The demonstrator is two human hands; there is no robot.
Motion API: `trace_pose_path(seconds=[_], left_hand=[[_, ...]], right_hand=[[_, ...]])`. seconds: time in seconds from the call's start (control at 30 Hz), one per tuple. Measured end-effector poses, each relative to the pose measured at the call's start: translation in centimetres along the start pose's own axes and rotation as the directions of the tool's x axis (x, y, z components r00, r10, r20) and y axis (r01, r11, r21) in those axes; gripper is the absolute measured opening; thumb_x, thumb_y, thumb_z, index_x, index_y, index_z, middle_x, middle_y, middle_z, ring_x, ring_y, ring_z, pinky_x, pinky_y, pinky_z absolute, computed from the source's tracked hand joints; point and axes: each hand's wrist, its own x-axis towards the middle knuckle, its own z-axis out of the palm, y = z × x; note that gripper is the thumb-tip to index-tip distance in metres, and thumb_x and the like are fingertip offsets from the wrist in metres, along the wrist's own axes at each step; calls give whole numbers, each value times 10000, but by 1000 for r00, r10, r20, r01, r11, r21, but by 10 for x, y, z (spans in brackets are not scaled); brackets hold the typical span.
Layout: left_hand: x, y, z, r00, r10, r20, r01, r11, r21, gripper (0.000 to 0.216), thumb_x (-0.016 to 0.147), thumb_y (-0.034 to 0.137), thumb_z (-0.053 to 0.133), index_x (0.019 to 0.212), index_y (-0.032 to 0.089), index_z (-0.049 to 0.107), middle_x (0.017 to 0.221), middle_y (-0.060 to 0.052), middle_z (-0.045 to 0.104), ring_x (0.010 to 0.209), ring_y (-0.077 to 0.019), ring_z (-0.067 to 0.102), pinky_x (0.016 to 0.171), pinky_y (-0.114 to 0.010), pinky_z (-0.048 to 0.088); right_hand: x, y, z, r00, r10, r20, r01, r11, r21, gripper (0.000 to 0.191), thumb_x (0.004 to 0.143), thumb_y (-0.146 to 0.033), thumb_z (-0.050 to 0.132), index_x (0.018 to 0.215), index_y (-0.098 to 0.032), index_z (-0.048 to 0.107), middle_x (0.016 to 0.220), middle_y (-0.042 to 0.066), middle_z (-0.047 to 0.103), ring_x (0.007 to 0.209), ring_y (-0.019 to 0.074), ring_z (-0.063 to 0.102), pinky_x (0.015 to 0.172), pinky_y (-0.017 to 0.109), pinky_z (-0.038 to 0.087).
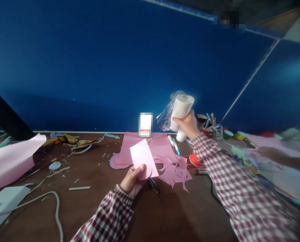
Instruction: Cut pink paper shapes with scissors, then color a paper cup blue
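Observation:
My left hand (pixel 133 179) pinches a small pink sheet of paper (pixel 141 155) between thumb and fingers, above the table. Raised at the back, my right hand (pixel 187 124) is wrapped round a white cylinder (pixel 181 109), tilted, with loose clear plastic film (pixel 166 116) at its left side. Whether it is a roll or a stack of cups I cannot tell. Below the left hand's paper lie dark scissor-like handles (pixel 153 185), partly hidden. A larger pink sheet (pixel 130 143) and cut pink paper scraps (pixel 175 171) lie behind and beside that hand.
A white power strip (pixel 6 201) with a cable (pixel 58 211) is at the left, near a curled pink sheet (pixel 11 161). A marker (pixel 173 145) and a red round thing (pixel 195 160) lie near my right forearm. At far right another person's arm (pixel 283 158) is blurred.

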Motion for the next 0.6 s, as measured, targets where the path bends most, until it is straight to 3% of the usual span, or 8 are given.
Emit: trace_pose_path(seconds=[0.17,0.33,0.5,0.6], left_hand=[[3,-1,-4,1000,5,-10,-5,1000,7,224,686,206,719,870,84,684,811,-113,704,725,-180,659,714,-282,529],[6,-1,-9,999,-26,-47,27,999,32,277,683,221,722,915,77,676,839,-139,702,746,-214,664,707,-318,533],[4,0,-6,1000,-17,-14,18,999,40,267,680,238,725,896,88,682,779,-116,698,702,-192,655,685,-299,522],[0,-1,-2,993,-31,114,21,996,87,325,637,286,754,877,77,688,744,-120,689,627,-185,641,629,-295,512]], right_hand=[[-4,5,22,991,133,-14,-133,987,-91,641,612,-505,662,1102,-163,431,1103,151,555,1033,323,548,848,421,438],[6,-1,18,992,126,-15,-126,992,-22,927,593,-452,698,1327,-203,190,1189,150,532,1029,334,562,861,453,432],[12,-5,17,968,249,24,-248,941,230,734,581,-406,714,1176,-169,356,1122,149,571,1026,319,563,881,432,432],[7,-9,20,952,298,71,-304,889,344,624,612,-378,699,1106,-166,383,1107,164,573,986,297,585,798,399,492]])
